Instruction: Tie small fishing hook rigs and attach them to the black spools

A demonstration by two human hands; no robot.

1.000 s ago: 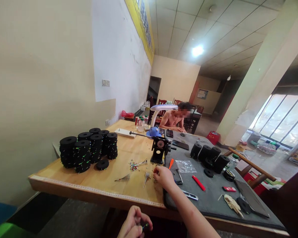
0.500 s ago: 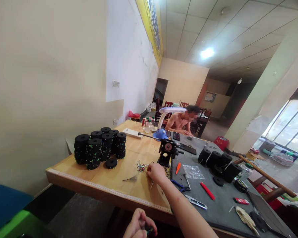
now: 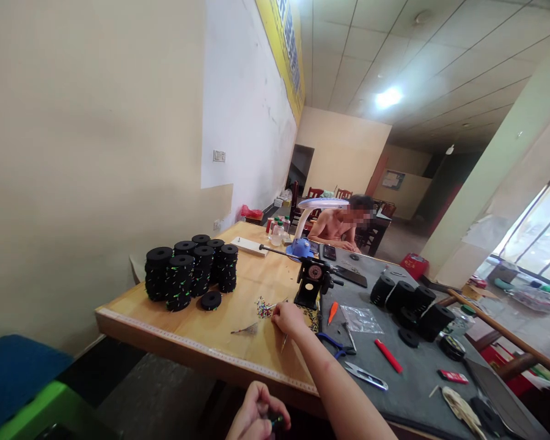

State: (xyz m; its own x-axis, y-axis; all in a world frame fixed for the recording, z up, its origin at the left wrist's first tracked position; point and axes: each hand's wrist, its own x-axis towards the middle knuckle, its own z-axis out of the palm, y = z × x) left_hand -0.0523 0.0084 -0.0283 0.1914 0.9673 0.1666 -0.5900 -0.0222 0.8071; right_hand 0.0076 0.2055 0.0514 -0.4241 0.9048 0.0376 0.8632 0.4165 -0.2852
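Note:
My right hand (image 3: 288,319) reaches over the wooden table, its thumb and fingers pinched at the edge of a small heap of multicoloured beads (image 3: 263,307). A thin, pale, needle-like stick (image 3: 283,344) extends below those fingers; what the pinch holds is too small to make out. Close to my body, below the table edge, my left hand (image 3: 256,410) is curled around a small dark thing with green specks (image 3: 277,421), mostly hidden by the fingers. A black hand-cranked device with a dial (image 3: 311,282) stands just beyond my right hand.
Stacks of black foam spools (image 3: 180,284) stand on the left. On the grey mat lie an orange-handled tool (image 3: 332,312), blue-handled pliers (image 3: 332,345), thread snips (image 3: 366,375), a red stick (image 3: 388,355) and more black spools (image 3: 399,297). Another person (image 3: 337,226) sits beyond a lamp (image 3: 323,203).
The view has shifted slightly, so the table and its items sit a little further right. Both hands keep nearly the same pose; nothing is visibly picked up or put down.

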